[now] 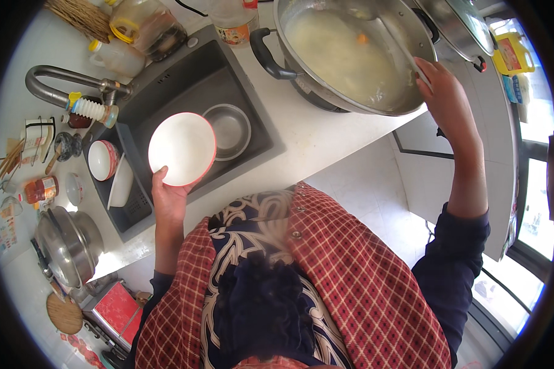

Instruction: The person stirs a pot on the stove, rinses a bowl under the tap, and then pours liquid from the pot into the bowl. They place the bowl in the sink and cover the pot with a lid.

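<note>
My left hand [170,196] grips the rim of a white bowl with a red edge [182,148], its inside facing up towards me, held above the sink [189,87]. The bowl looks bare inside. With my right hand [443,99] I hold the handle of a metal ladle [399,44], whose head dips into a large steel pot [314,85]. Pale, cloudy broth [337,50] fills the lower part of the pot, and a small orange piece [362,38] floats in it. The ladle's head is partly hidden by the liquid.
A round metal basin [228,131] lies in the sink, under a curved faucet [57,74]. In the side compartment are a patterned bowl [102,160] and a white dish [121,182]. Steel pans [67,249] stand at the left; another lidded pot [457,27] is beyond the large pot.
</note>
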`<state>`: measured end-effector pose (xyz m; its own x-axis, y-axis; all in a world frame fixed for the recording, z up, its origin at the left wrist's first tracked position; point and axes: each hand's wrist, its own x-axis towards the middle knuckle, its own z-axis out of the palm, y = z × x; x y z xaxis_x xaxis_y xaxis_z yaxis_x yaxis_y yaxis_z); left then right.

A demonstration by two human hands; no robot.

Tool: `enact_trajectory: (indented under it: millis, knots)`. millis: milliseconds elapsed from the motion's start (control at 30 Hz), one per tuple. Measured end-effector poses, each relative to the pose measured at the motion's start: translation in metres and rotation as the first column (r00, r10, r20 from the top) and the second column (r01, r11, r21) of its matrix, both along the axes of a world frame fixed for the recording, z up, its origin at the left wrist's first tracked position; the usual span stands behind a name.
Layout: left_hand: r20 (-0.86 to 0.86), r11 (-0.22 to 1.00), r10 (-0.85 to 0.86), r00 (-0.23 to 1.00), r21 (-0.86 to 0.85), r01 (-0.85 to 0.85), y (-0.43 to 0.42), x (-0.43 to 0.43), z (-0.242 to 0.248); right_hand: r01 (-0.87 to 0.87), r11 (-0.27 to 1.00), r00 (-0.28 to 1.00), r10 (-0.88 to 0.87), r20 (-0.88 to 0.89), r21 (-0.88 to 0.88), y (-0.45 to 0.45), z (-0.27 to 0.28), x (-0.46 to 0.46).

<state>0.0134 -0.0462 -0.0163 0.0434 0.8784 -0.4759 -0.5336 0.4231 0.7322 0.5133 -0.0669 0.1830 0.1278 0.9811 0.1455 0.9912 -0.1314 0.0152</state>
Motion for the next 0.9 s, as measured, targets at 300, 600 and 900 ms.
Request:
enact_trajectory:
  millis: [300, 600, 900]
  knots:
    - [-0.012, 1.0, -0.005, 1.0, 0.008, 0.005, -0.003, 0.001, 0.007, -0.177, 0.96, 0.983, 0.163, -0.081, -0.217, -0.01, 0.025, -0.036]
    - [-0.022, 1.0, 0.005, 1.0, -0.011, -0.006, -0.003, -0.003, -0.004, -0.223, 0.889, 0.967, 0.152, -0.202, -0.4, -0.029, 0.057, -0.043]
    - [-0.044, 1.0, -0.005, 0.999, 0.012, 0.005, -0.003, -0.02, -0.002, -0.091, 0.912, 0.979, 0.007, -0.206, -0.399, -0.051, 0.097, -0.025]
